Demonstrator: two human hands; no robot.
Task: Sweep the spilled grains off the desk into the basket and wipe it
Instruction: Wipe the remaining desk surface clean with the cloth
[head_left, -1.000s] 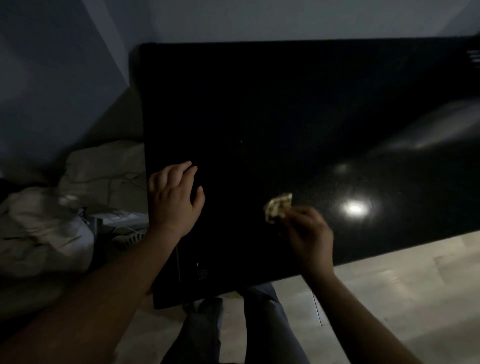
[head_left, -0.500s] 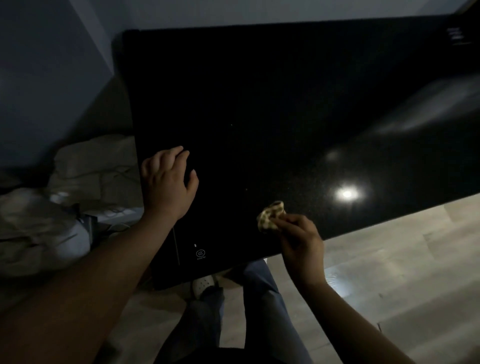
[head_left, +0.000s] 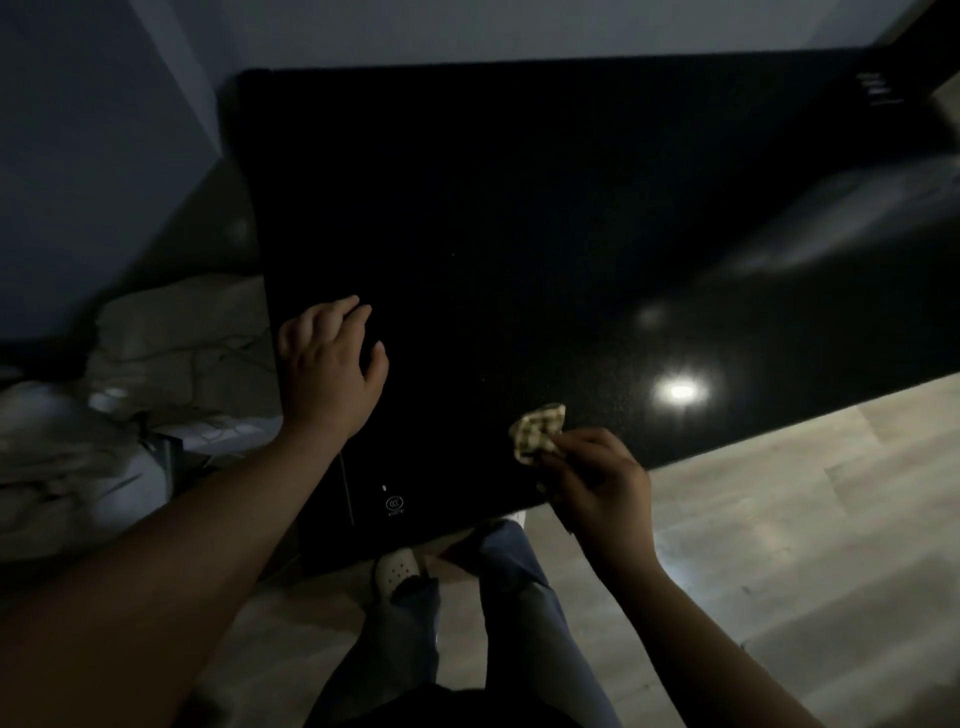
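Right hand (head_left: 597, 483), pinching cloth (head_left: 537, 431), has drawn back to desk (head_left: 519, 234) edge; left hand (head_left: 332, 369) rests loose-fingered to its left.

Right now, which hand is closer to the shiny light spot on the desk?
The right hand, holding the cloth just down-left of the light spot. The left hand is far off by the left edge of the desk.
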